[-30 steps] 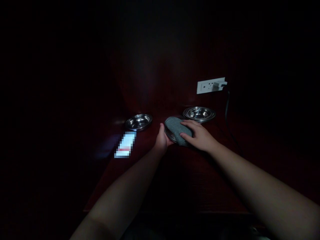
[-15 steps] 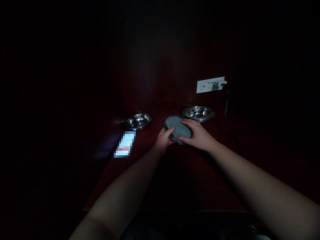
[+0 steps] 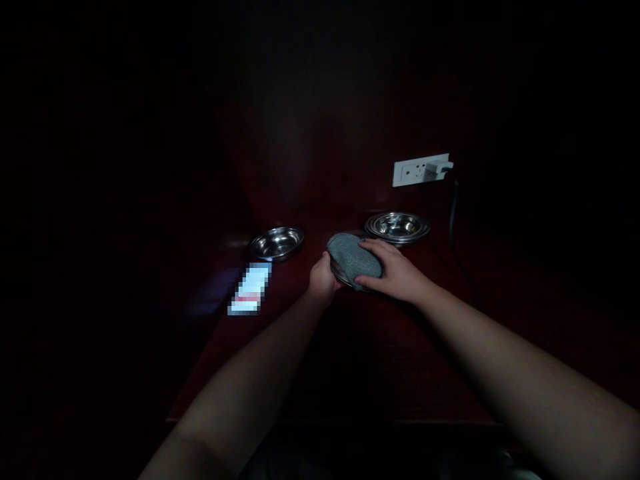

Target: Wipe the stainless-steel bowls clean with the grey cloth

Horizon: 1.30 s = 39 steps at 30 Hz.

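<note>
In dim light, a grey cloth (image 3: 350, 257) lies over a small steel dish (image 3: 341, 275) on a dark red wooden table (image 3: 380, 360). My left hand (image 3: 323, 280) grips the dish's left rim, fingers closed round it. My right hand (image 3: 395, 270) presses the cloth against the dish with its fingers curled over the cloth's right side. Only a thin edge of the dish shows under the cloth.
A single steel dish (image 3: 277, 243) sits to the left, and a stack of steel dishes (image 3: 397, 227) stands behind my right hand. A pixelated bright rectangle (image 3: 249, 289) lies at the table's left. A white wall socket (image 3: 417, 171) holds a plug with a dark cable (image 3: 454, 213).
The cloth has shifted slightly on the dish under my right hand. My left thumb moved off the cloth back to the rim. The dishes around have not moved.
</note>
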Each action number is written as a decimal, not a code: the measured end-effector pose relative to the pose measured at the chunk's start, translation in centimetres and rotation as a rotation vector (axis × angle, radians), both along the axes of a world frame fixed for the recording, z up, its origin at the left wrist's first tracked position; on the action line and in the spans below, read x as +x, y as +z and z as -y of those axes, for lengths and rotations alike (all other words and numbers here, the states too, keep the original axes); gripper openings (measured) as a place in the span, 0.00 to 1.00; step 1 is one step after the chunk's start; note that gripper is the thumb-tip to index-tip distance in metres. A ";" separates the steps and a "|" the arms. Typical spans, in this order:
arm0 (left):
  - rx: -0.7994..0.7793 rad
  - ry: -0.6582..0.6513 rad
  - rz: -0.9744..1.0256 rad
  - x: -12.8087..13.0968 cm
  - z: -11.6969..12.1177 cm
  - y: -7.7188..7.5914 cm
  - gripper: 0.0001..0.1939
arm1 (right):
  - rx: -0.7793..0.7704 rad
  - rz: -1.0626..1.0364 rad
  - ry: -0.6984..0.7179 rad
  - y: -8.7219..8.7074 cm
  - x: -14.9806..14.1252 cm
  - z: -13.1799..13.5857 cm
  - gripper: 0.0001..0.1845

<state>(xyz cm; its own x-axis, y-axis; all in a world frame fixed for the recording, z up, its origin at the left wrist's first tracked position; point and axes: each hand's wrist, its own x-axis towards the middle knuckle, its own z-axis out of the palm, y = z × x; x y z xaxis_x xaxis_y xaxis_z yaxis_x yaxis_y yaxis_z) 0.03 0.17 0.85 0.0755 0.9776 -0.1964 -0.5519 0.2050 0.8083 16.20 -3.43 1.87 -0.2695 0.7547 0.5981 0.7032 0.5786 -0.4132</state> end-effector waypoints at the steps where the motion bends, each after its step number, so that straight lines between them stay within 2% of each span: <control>1: 0.004 0.011 -0.018 0.0 -0.1 -0.1 0.16 | -0.003 -0.002 0.010 0.0 0.0 0.0 0.41; 12: 0.038 0.063 -0.018 -0.1 -0.9 -0.3 0.11 | -0.076 -0.021 0.088 -0.5 0.7 -0.5 0.43; 24: 0.052 -0.157 0.096 -0.6 0.7 0.4 0.13 | -0.077 -0.141 0.053 -1.0 0.8 -1.0 0.38; 29: 0.072 -0.268 0.033 -0.5 1.1 0.3 0.12 | -0.085 -0.187 0.003 -1.1 0.9 -1.2 0.38; 33: 0.084 -0.200 -0.013 -0.3 0.9 0.0 0.09 | -0.077 -0.182 -0.022 -1.3 1.0 -1.3 0.39; 39: 0.127 -0.012 0.069 0.0 0.5 0.2 0.09 | -0.058 -0.134 0.023 -1.5 0.9 -1.2 0.40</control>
